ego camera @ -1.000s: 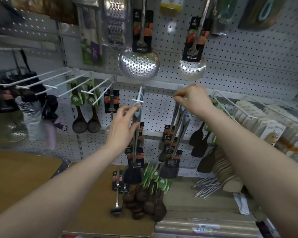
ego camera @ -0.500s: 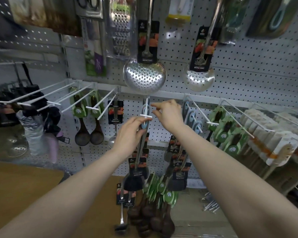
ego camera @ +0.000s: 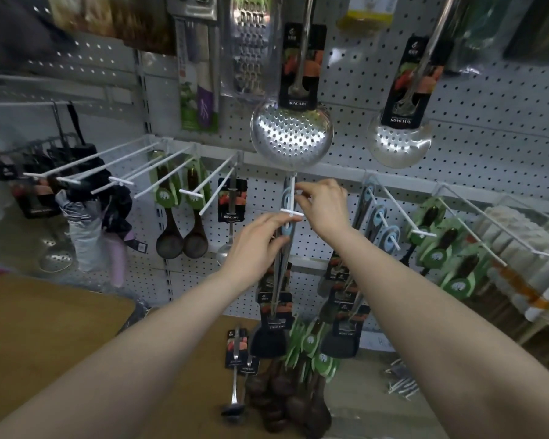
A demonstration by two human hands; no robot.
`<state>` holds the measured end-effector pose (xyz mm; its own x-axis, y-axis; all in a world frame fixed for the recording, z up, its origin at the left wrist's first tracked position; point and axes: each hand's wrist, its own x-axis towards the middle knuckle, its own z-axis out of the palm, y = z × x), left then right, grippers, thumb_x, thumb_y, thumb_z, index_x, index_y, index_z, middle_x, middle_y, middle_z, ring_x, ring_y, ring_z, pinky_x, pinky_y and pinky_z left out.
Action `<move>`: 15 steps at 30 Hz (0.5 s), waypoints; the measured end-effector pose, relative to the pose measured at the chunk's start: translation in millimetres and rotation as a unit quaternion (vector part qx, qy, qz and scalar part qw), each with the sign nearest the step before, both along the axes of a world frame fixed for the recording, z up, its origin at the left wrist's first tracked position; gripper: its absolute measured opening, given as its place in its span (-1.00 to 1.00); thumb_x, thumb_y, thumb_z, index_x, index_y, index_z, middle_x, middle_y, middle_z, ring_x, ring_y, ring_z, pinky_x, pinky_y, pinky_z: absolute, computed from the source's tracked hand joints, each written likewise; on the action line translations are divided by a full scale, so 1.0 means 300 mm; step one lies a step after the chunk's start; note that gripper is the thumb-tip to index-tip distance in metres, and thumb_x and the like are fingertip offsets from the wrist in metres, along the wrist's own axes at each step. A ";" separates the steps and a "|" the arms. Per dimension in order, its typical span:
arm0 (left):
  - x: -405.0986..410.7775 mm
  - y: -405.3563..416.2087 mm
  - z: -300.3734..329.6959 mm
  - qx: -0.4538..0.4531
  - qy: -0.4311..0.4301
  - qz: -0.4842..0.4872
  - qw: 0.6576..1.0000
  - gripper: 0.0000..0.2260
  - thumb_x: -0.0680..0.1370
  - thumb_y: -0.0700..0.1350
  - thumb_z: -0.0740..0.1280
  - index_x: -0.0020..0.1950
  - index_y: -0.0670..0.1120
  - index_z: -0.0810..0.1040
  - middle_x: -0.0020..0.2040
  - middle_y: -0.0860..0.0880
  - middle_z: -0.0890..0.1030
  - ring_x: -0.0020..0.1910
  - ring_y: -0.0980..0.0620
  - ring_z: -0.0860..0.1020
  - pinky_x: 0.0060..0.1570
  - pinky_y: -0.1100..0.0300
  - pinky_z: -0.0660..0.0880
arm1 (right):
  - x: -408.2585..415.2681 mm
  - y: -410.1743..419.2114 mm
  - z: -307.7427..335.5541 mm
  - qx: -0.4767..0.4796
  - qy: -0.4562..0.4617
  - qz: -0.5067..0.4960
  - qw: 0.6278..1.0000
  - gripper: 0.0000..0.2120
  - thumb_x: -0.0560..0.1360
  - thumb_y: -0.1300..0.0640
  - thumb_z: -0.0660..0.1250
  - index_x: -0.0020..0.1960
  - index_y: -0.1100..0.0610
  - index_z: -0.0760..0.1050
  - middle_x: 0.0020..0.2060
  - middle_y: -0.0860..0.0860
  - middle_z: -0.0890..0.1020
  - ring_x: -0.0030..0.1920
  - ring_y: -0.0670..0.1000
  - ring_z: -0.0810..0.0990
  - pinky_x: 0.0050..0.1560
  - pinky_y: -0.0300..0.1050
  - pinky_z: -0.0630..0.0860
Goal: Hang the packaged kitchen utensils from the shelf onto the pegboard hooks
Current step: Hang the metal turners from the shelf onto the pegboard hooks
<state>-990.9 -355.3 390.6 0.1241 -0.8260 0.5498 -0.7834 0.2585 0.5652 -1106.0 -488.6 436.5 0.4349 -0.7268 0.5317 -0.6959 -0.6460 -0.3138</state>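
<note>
The black spatula hangs straight down, its blue loop at the hook tip. The left hand pinches the loop from below; the right hand pinches the hook beside it.

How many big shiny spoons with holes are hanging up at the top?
2. One skimmer hangs at top centre, just above the two hands; the other skimmer hangs to its right. More may be hidden behind these on the same hooks.

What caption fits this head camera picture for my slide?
Both hands, left and right, thread a spatula onto a white hook.
</note>
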 end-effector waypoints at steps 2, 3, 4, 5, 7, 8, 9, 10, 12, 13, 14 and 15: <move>0.008 0.019 -0.010 0.005 -0.005 -0.015 1.000 -0.58 0.60 -0.20 0.31 0.42 0.12 0.45 0.35 0.08 0.49 0.33 0.11 0.44 0.35 -0.02 0.41 | -0.018 0.020 -0.005 -0.001 0.002 -0.009 1.000 -0.69 0.62 0.04 0.29 0.35 -0.02 0.55 0.08 0.04 0.69 0.25 0.14 0.42 0.27 0.07 0.29; 0.016 0.032 -0.021 0.007 -0.004 -0.021 1.000 -0.54 0.60 -0.22 0.31 0.45 0.16 0.41 0.40 0.07 0.46 0.37 0.09 0.41 0.37 -0.06 0.39 | -0.030 0.033 -0.011 -0.002 0.000 -0.013 1.000 -0.68 0.63 0.05 0.28 0.37 -0.02 0.53 0.09 0.03 0.69 0.25 0.14 0.42 0.28 0.07 0.30; 0.025 0.048 -0.033 0.009 0.003 -0.026 1.000 -0.48 0.60 -0.24 0.30 0.47 0.20 0.36 0.43 0.08 0.41 0.40 0.07 0.38 0.38 -0.08 0.39 | -0.043 0.048 -0.018 -0.003 -0.005 -0.017 1.000 -0.67 0.63 0.05 0.27 0.38 -0.02 0.52 0.10 0.03 0.69 0.26 0.14 0.43 0.29 0.07 0.30; 0.035 0.064 -0.049 0.008 0.013 -0.031 0.999 -0.43 0.60 -0.26 0.30 0.50 0.23 0.31 0.45 0.10 0.38 0.40 0.08 0.38 0.37 -0.09 0.40 | -0.058 0.067 -0.029 -0.006 -0.010 -0.020 1.000 -0.67 0.64 0.06 0.26 0.39 -0.02 0.51 0.11 0.04 0.69 0.26 0.15 0.43 0.30 0.07 0.31; 0.058 0.094 -0.088 0.008 0.032 -0.033 0.999 -0.39 0.59 -0.28 0.29 0.52 0.23 0.26 0.44 0.13 0.36 0.37 0.09 0.39 0.35 -0.08 0.43 | -0.090 0.113 -0.058 -0.013 -0.022 -0.024 0.999 -0.66 0.65 0.08 0.24 0.41 0.00 0.50 0.11 0.03 0.69 0.25 0.17 0.45 0.28 0.07 0.35; 0.070 0.109 -0.111 0.014 0.036 -0.029 0.999 -0.40 0.59 -0.27 0.29 0.53 0.21 0.26 0.43 0.12 0.37 0.36 0.08 0.39 0.35 -0.07 0.43 | -0.105 0.139 -0.076 -0.012 -0.026 -0.025 0.999 -0.66 0.65 0.08 0.23 0.41 0.01 0.50 0.10 0.03 0.69 0.25 0.18 0.46 0.27 0.07 0.37; 0.085 0.123 -0.137 0.020 0.036 -0.024 0.999 -0.42 0.59 -0.27 0.30 0.52 0.18 0.28 0.43 0.10 0.38 0.35 0.07 0.40 0.36 -0.07 0.42 | -0.119 0.166 -0.099 -0.009 -0.028 -0.027 0.999 -0.66 0.65 0.08 0.22 0.41 0.02 0.50 0.09 0.04 0.68 0.25 0.19 0.47 0.27 0.09 0.38; 0.099 0.139 -0.167 0.025 0.031 -0.020 0.999 -0.44 0.59 -0.26 0.30 0.51 0.16 0.31 0.41 0.08 0.40 0.34 0.09 0.41 0.36 -0.05 0.41 | -0.131 0.195 -0.124 -0.005 -0.027 -0.029 0.999 -0.66 0.66 0.08 0.22 0.41 0.03 0.50 0.09 0.05 0.68 0.24 0.19 0.47 0.27 0.11 0.39; 0.129 0.176 -0.234 0.031 0.020 -0.018 0.999 -0.50 0.59 -0.25 0.31 0.49 0.11 0.37 0.38 0.07 0.43 0.30 0.14 0.41 0.34 -0.01 0.43 | -0.150 0.255 -0.187 -0.004 -0.016 -0.031 0.999 -0.65 0.66 0.10 0.20 0.42 0.05 0.49 0.08 0.06 0.68 0.21 0.20 0.49 0.26 0.14 0.39; 0.145 0.196 -0.274 0.036 0.017 -0.021 0.999 -0.52 0.59 -0.25 0.32 0.47 0.08 0.40 0.37 0.06 0.44 0.29 0.12 0.41 0.34 -0.02 0.44 | -0.156 0.285 -0.225 -0.003 -0.004 -0.034 0.999 -0.65 0.66 0.11 0.20 0.43 0.06 0.48 0.07 0.06 0.68 0.20 0.21 0.49 0.25 0.14 0.39; 0.161 0.218 -0.316 0.046 0.019 -0.020 0.999 -0.53 0.58 -0.24 0.33 0.46 0.06 0.42 0.36 0.05 0.45 0.29 0.09 0.43 0.34 -0.04 0.44 | -0.161 0.314 -0.266 -0.002 0.008 -0.039 0.999 -0.64 0.66 0.12 0.19 0.44 0.07 0.47 0.07 0.07 0.68 0.20 0.21 0.50 0.25 0.14 0.39; 0.176 0.240 -0.361 0.062 0.024 -0.016 0.998 -0.55 0.58 -0.23 0.33 0.45 0.06 0.43 0.35 0.04 0.45 0.29 0.05 0.44 0.33 -0.06 0.44 | -0.165 0.342 -0.311 0.000 0.016 -0.045 0.999 -0.64 0.66 0.13 0.19 0.45 0.08 0.45 0.08 0.09 0.67 0.20 0.21 0.50 0.25 0.15 0.39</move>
<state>-938.1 -283.3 282.3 0.1209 -0.8913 0.4371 -0.7467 0.2085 0.6316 -1155.6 -386.1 343.2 0.3843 -0.7636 0.5188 -0.7608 -0.5803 -0.2906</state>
